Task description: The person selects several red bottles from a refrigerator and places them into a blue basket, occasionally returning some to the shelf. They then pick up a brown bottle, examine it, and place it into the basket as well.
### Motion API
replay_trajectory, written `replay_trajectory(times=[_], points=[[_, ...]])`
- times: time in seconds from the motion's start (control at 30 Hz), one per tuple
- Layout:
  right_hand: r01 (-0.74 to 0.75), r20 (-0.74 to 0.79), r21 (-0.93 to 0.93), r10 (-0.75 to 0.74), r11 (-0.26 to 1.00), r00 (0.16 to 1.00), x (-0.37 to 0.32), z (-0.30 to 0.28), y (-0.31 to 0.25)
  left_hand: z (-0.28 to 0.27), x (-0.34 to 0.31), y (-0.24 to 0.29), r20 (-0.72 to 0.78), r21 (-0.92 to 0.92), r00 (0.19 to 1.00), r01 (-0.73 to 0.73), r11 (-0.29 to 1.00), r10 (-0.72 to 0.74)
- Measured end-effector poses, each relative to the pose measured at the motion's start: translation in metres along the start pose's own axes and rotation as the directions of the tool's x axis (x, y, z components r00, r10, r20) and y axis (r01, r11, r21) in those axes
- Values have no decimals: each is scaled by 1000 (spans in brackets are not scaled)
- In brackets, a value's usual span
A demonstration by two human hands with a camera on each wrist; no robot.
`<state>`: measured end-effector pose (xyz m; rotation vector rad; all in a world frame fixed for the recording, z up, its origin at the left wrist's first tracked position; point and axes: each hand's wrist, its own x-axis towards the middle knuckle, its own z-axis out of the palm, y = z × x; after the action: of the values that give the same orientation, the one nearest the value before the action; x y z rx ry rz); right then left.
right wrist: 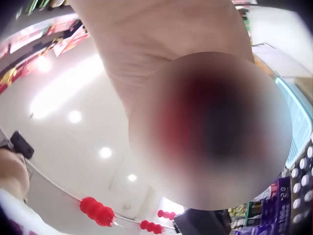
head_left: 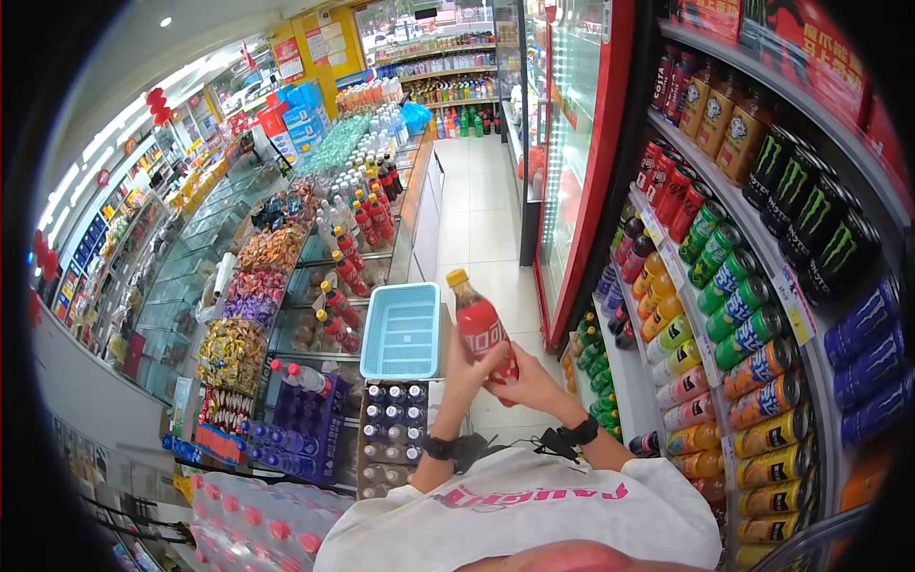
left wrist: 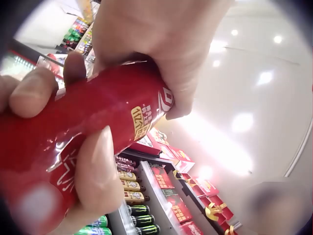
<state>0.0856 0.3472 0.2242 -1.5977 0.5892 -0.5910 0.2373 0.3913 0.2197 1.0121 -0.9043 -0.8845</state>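
Note:
A red-labelled bottle [head_left: 479, 322] with a yellow cap leans up and to the left in front of the person's body, held between both hands. The left hand [head_left: 460, 379] grips it along its left side. From the right, the right hand [head_left: 536, 389] holds its lower part, fingers and thumb close around it. In the left wrist view the bottle [left wrist: 110, 105] runs diagonally, with the left hand [left wrist: 146, 29] over it and digits on both sides. The right wrist view shows the right hand [right wrist: 171, 39] at the top; a blurred patch hides its grasp.
A light blue basket [head_left: 401, 374] stands on the counter, left of the bottle. Below it is a crate of white-capped bottles [head_left: 393, 419]. Shelves of cans [head_left: 734, 305] rise close on the right. A tiled aisle [head_left: 467, 205] runs ahead, beside a red-framed fridge [head_left: 577, 181].

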Motion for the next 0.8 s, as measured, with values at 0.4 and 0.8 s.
replay_trajectory(times=[0.4,0.8], points=[[173,-80,-249,-198,953,977,-22,-24,-7,6,-32,-4,-41,141,996,-70,988,77],[273,-597,428,42,862,801,-19,-7,19,-2,-48,-21,593,404,719,125,906,-363]])
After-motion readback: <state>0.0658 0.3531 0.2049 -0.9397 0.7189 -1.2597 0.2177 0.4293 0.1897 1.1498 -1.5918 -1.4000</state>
